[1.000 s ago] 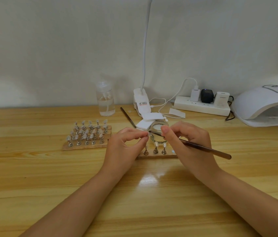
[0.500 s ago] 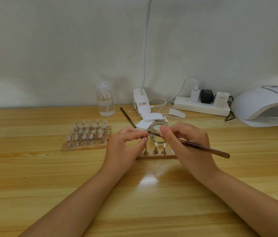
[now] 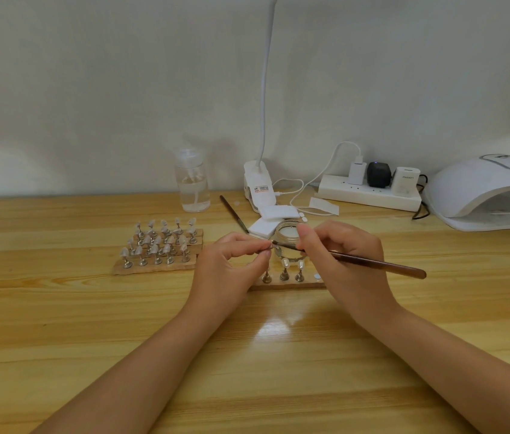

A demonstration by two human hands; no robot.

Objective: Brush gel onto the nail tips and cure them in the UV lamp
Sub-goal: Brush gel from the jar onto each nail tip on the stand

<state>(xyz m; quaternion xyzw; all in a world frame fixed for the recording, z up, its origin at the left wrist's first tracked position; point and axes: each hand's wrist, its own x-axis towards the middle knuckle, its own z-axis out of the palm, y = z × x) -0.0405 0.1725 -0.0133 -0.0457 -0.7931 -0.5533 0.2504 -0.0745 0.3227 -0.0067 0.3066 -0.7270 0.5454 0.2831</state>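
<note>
My left hand point(image 3: 231, 264) pinches a small nail-tip stand point(image 3: 265, 249) between thumb and fingers, above a wooden strip point(image 3: 288, 283) that carries three more stands with tips. My right hand point(image 3: 341, 261) grips a brown brush point(image 3: 379, 264), its bristle end touching the pinched tip. A small glass jar point(image 3: 288, 236) of gel sits just behind the hands. To the left a wooden base point(image 3: 156, 266) carries several stands with nail tips. The white UV lamp point(image 3: 491, 195) stands at the far right with its display lit.
A clear pump bottle point(image 3: 192, 183), a clip lamp point(image 3: 258, 189), white pads point(image 3: 266, 220) and a second brush point(image 3: 234, 214) lie behind the jar. A power strip point(image 3: 369, 192) with plugged chargers and cables sits by the wall.
Both hands stay almost still; the brush tip shifts slightly against the pinched nail tip.
</note>
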